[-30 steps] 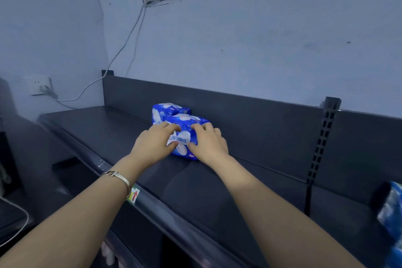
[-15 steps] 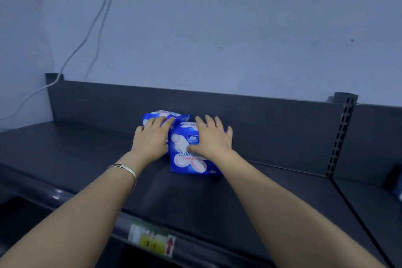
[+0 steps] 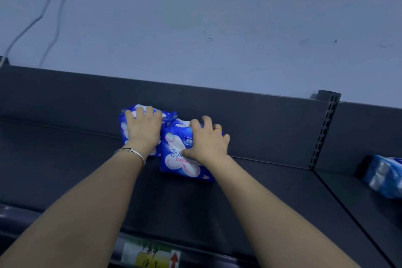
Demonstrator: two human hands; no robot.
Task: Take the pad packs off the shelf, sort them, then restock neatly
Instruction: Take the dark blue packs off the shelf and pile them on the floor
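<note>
Two blue pad packs stand side by side and touching on the dark shelf (image 3: pixel 65 169), both up against its back panel (image 3: pixel 261 119): left pad pack (image 3: pixel 124 130) and right pad pack (image 3: pixel 178 165) with printed front facing the camera. Left hand (image 3: pixel 143 130), bracelet (image 3: pixel 132 152) at the wrist, lies flat over the left pad pack, fingers straight and slightly apart; right hand (image 3: pixel 207 143) lies over the right pad pack, fingers spread across its top, thumb stretched over the front. Further blue packs (image 3: pixel 385 178) sit well apart in the next bay, past the slotted upright (image 3: pixel 324 128); price label (image 3: pixel 150 257) on the front rail
</note>
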